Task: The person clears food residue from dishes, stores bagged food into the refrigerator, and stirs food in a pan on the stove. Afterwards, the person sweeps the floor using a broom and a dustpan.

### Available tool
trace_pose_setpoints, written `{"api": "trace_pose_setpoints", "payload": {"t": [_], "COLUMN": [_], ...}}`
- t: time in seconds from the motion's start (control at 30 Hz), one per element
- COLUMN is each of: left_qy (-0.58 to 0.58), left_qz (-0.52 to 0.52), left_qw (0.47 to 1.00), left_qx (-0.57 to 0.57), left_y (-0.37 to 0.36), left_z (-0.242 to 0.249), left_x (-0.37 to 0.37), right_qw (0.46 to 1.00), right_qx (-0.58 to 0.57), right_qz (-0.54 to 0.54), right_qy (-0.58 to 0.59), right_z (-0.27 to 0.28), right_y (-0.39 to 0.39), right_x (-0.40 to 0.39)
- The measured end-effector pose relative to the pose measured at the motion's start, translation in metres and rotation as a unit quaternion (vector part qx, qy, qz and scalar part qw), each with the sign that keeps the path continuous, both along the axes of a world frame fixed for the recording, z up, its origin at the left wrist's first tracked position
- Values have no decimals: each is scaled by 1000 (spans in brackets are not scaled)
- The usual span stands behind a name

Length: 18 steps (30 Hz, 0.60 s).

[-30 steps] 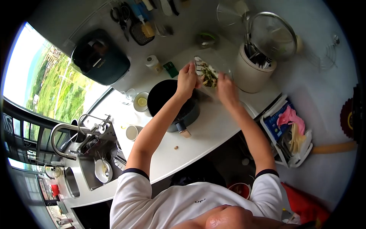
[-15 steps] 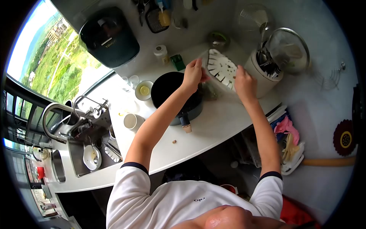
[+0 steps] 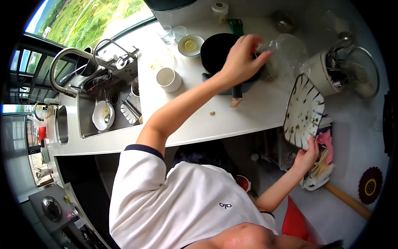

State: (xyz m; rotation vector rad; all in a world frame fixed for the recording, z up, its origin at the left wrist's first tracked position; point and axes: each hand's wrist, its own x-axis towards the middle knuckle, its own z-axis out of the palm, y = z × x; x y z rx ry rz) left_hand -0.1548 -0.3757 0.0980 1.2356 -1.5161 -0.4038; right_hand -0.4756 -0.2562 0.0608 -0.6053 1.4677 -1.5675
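Note:
My right hand [image 3: 307, 155] grips the lower end of a white dish [image 3: 304, 112] with dark stripes round its rim and small dark bits on its surface. The dish is tilted up beyond the counter's edge. My left hand [image 3: 245, 56] is raised over the dark pot [image 3: 219, 52], its fingers apart and nothing in them. Clear plastic wrap [image 3: 290, 52] lies beside that hand, near the utensil holder. The pot's handle [image 3: 236, 95] points toward me.
On the white counter [image 3: 186, 120] stand a white cup [image 3: 168, 79], a bowl with a yellow slice [image 3: 190, 45] and two glasses. A sink [image 3: 89, 120] with dishes is at the left. The utensil holder [image 3: 321, 74] stands at the right.
The dish has moved right and toward me in my right hand. My left hand has opened and is apart from the wrap. The view has shifted, bringing more of the left side into sight.

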Motion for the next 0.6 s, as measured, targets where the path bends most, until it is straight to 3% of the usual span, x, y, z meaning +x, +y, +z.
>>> {"api": "trace_pose_setpoints", "payload": {"t": [0.1,0.17,0.37,0.6], "left_qy": [-19,-89,-177,-232], "left_qz": [-4,20,16,-2], "left_qw": [1000,988,963,960], "left_qx": [-10,124,203,156], "left_y": [84,133,173,171], "left_z": [-37,-94,-192,-208], "left_x": [31,51,77,71], "right_qw": [999,999,999,997], "right_qx": [20,18,17,15], "right_qz": [12,25,10,65], "right_qy": [-29,-35,-38,24], "right_z": [-21,-38,-48,-27], "right_y": [43,66,99,117], "right_x": [7,9,60,164]}}
